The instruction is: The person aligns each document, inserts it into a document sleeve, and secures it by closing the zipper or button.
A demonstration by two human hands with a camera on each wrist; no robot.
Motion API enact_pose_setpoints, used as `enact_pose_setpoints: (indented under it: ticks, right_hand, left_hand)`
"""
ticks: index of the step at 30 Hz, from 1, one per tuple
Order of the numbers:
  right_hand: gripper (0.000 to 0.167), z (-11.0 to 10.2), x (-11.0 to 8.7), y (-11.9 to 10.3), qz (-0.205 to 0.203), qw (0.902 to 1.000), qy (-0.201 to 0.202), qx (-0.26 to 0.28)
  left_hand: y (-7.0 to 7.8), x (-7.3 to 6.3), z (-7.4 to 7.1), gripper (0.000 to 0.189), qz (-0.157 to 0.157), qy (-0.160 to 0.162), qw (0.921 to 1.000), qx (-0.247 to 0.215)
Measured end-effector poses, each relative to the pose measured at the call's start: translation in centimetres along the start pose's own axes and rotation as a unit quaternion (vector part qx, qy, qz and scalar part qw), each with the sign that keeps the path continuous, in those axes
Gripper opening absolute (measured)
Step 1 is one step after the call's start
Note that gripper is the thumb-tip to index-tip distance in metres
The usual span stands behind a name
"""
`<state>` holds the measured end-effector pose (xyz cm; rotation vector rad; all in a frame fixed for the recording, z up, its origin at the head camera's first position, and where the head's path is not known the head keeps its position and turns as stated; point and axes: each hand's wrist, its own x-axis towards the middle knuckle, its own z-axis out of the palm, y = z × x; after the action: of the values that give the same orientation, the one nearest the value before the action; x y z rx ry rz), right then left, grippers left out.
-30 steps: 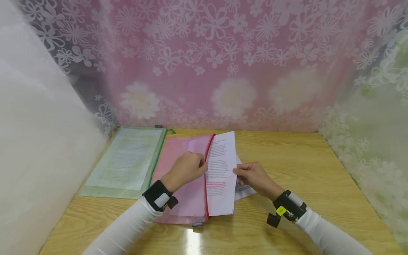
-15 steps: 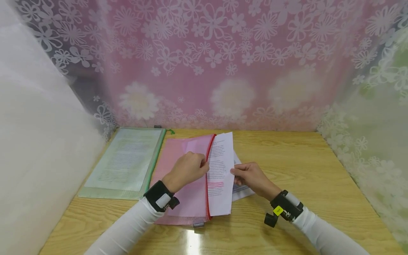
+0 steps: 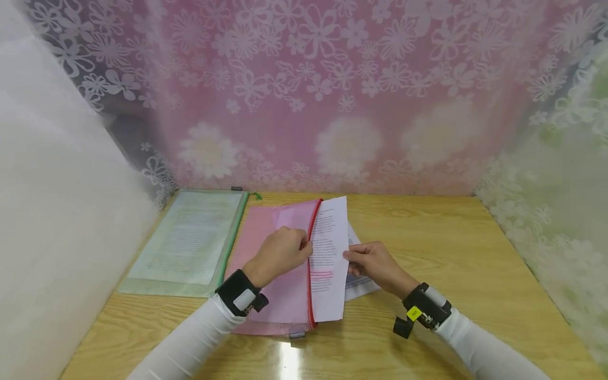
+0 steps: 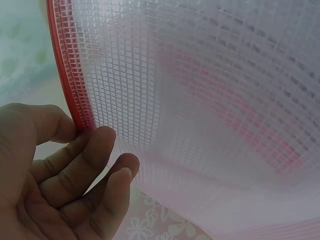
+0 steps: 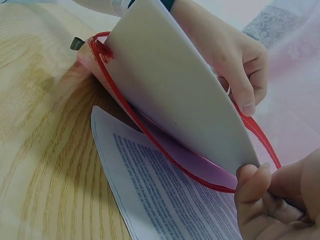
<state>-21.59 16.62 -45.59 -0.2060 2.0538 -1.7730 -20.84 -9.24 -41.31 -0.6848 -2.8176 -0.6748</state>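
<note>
A pink mesh zipper pouch (image 3: pixel 280 295) lies in mid-table, its red-edged mouth facing right and held apart. My left hand (image 3: pixel 284 248) pinches the upper edge of that mouth between thumb and fingers, as the left wrist view shows at the red zipper (image 4: pixel 70 85). Printed paper sheets (image 3: pixel 328 295) with pink highlighted lines stand partly inside the pouch. Their outer right edge is pinched by my right hand (image 3: pixel 377 266). In the right wrist view the blank back of the sheets (image 5: pixel 180 95) slants up between the two red zipper edges.
More printed sheets (image 3: pixel 358 289) lie on the wooden table (image 3: pixel 451 237), partly under the held ones. To the left is a green mesh zipper pouch (image 3: pixel 185 237) with paper inside. A pink flowered curtain (image 3: pixel 285 105) hangs behind the table, and a white sheet (image 3: pixel 62 184) borders the left.
The held sheets and my right hand have shifted slightly left, further into the pink pouch, mostly in the first half second. My left hand keeps its pinch on the pouch edge.
</note>
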Motion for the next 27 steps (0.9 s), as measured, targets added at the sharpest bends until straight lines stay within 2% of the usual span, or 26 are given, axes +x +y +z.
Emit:
enact_pose_setpoints:
  ticks: [8,22,27]
  right_hand:
    - [0.025,0.14,-0.19,-0.18,-0.002,1.0,-0.005,-0.002]
    - [0.025,0.8,0.21,0.03,0.001,0.9999,-0.014,0.006]
    - [0.026,0.85,0.26,-0.06,0.001,0.9999,-0.015,0.008]
  left_hand:
    - [0.33,-0.08,-0.01,0.038,0.004,0.01,0.9999,0.003]
    - [0.1,-0.35,-0.39,0.038,0.0,-0.001,1.0,0.006]
    - [0.16,-0.41,-0.43,0.038,0.012,0.001,0.9999,0.008]
